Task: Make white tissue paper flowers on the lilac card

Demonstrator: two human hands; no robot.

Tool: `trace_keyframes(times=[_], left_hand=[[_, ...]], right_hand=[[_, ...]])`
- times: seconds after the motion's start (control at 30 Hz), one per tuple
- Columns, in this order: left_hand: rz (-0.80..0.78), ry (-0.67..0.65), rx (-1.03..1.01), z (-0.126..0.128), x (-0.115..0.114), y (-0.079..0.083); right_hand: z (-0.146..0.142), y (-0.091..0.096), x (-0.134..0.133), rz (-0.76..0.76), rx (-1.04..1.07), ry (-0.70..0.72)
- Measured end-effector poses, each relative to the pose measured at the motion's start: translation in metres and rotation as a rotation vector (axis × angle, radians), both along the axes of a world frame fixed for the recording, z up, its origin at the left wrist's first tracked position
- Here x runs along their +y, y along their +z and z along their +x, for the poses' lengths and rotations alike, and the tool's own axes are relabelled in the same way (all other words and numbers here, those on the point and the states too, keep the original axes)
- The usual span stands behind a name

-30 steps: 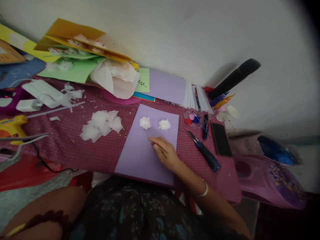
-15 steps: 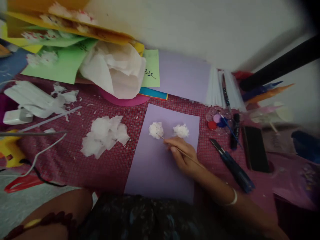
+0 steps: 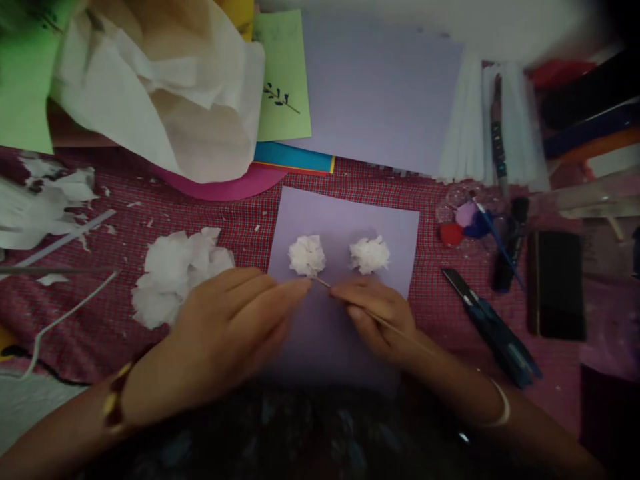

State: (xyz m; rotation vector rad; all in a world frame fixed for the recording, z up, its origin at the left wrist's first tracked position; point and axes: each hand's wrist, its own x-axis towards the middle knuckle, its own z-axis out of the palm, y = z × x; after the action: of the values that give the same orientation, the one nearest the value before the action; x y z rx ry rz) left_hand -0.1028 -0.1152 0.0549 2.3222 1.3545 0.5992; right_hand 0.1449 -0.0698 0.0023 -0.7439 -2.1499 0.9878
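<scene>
My right hand is closed around a thin wooden stick, held like a pen over a purple sheet of paper. The stick's tip points at the lower edge of the left white tissue-paper flower. My left hand has its fingers stretched toward that tip, just below the flower; whether it touches the stick or flower I cannot tell. A second white tissue-paper flower sits on the sheet to the right. Beside my left hand lies a pile of white tissue pieces, partly covered by it.
A utility knife, a black marker, a phone and a paint palette with a blue brush lie to the right. Crumpled white paper and a green card are at the back. Scraps and a cable lie left.
My left hand has come in from out of view to beside the left flower. The view has dipped and moved closer. My right hand keeps the stick near the same flower.
</scene>
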Motion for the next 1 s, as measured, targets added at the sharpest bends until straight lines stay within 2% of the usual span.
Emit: trace_keyframes(times=[0.17, 0.27, 0.43, 0.63, 0.8, 1.0], left_hand=[[0.105, -0.071, 0.115, 0.005, 0.011, -0.034], [0.108, -0.124, 0.114, 0.01, 0.012, -0.043], [0.091, -0.123, 0.063, 0.01, 0.011, -0.048], [0.076, 0.028, -0.064, 0.003, 0.016, -0.059], [0.076, 0.069, -0.087, 0.004, 0.017, -0.061], [0.075, 0.071, -0.104, 0.005, 0.018, -0.06]], right_hand=[[-0.001, -0.004, 0.0, -0.069, 0.073, -0.059], [-0.004, -0.005, 0.002, -0.058, 0.054, -0.049], [-0.009, -0.002, 0.004, -0.153, -0.001, -0.079], [-0.004, -0.004, 0.002, -0.217, 0.072, -0.103], [-0.004, -0.005, 0.002, -0.206, 0.032, -0.052], [-0.008, -0.006, 0.004, -0.199, -0.015, -0.089]])
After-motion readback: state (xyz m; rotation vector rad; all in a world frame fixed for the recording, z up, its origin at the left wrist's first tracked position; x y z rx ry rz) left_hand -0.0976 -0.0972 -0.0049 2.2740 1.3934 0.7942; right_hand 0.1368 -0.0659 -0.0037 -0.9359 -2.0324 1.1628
